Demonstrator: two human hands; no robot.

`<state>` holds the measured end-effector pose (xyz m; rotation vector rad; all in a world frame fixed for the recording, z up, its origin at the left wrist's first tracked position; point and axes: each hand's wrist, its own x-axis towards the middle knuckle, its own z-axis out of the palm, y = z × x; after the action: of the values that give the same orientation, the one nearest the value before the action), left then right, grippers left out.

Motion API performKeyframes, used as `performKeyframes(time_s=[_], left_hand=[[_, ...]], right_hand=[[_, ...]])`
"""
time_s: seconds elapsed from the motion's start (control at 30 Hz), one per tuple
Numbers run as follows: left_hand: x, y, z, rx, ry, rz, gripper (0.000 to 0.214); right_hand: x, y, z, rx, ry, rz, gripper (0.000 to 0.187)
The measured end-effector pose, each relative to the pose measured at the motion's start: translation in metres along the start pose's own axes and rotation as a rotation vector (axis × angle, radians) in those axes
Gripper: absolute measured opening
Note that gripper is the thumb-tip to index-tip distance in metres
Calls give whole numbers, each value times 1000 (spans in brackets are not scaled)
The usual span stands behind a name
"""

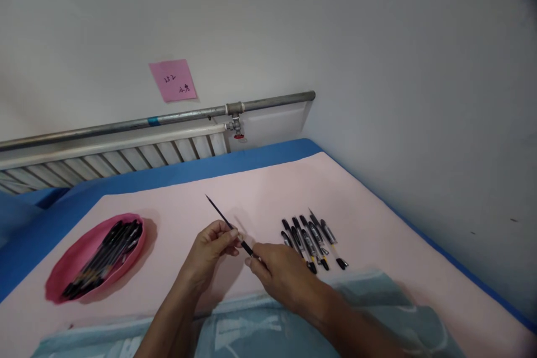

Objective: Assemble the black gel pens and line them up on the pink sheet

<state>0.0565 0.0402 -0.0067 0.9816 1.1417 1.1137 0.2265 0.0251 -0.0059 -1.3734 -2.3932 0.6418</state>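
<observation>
A thin black pen refill (218, 212) slants up to the left above the pink table cover (377, 224). My left hand (208, 250) pinches it near its middle between thumb and fingers. My right hand (282, 275) grips its lower end, where a darker pen part sits. Just right of my hands, several black pens (312, 239) lie side by side in a row. At the left, a pink oval tray (59, 277) holds several more black pens (104, 257).
A blue cloth (176, 173) shows under the pink cover at its far and right edges. Behind it run a white radiator (126, 154) and a grey pipe (168, 119) with a red valve. A pink note (173, 79) is stuck on the wall. A white wall closes the right side.
</observation>
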Motion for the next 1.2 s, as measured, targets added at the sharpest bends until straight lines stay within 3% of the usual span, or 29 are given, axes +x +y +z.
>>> performKeyframes(time_s=[0.23, 0.57, 0.87, 1.2], left_hand=[[-2, 1, 5, 51, 33, 65, 19], [-3, 4, 2, -19, 12, 40, 19], [-6, 7, 1, 119, -2, 72, 17], [-5, 3, 1, 50, -27, 30, 18]], right_hand=[[0, 1, 3, -129, 25, -1, 28], [0, 1, 0, 113, 10, 14, 29], [1, 2, 6, -126, 57, -38, 26], [1, 5, 6, -90, 69, -97, 24]])
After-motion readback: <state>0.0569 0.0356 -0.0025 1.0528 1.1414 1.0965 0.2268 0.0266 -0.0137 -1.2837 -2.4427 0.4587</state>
